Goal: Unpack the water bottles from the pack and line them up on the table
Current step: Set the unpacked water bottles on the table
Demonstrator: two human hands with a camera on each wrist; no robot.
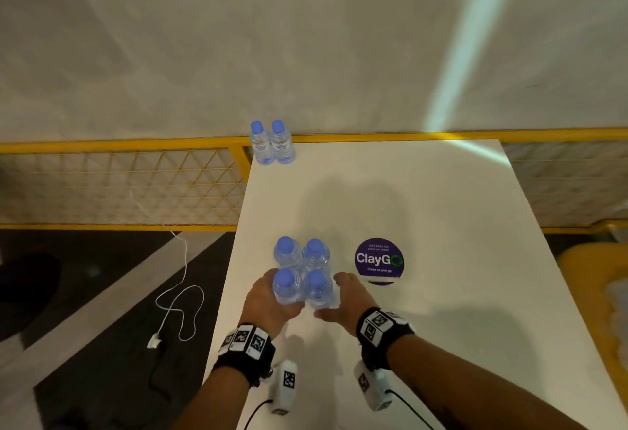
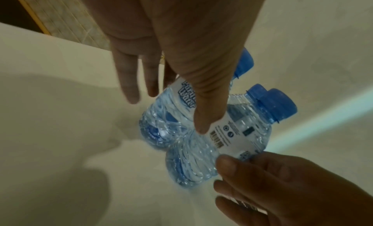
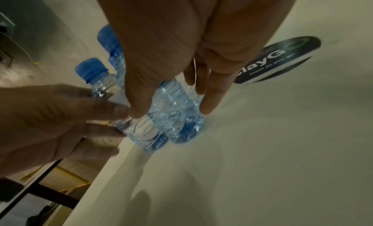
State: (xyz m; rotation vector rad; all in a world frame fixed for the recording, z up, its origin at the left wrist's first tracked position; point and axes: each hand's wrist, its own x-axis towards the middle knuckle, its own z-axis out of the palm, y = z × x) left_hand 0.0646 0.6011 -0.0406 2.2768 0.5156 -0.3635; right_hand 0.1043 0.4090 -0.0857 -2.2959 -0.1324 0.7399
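Four clear water bottles with blue caps stand bunched together (image 1: 302,270) near the front left of the white table (image 1: 424,191). My left hand (image 1: 266,293) grips the near-left bottle (image 1: 287,288), thumb on its label (image 2: 181,98). My right hand (image 1: 334,297) grips the near-right bottle (image 1: 317,288), with its thumb and fingers on opposite sides (image 3: 171,106). I cannot tell whether film still wraps the four. Two more bottles (image 1: 272,144) stand side by side at the far left corner.
A round purple "ClayGo" sticker (image 1: 379,261) lies on the table right of the bunch. The table's left edge runs close beside the bottles. Beyond it are a yellow mesh railing (image 1: 119,185) and a white cable (image 1: 176,300) on the floor.
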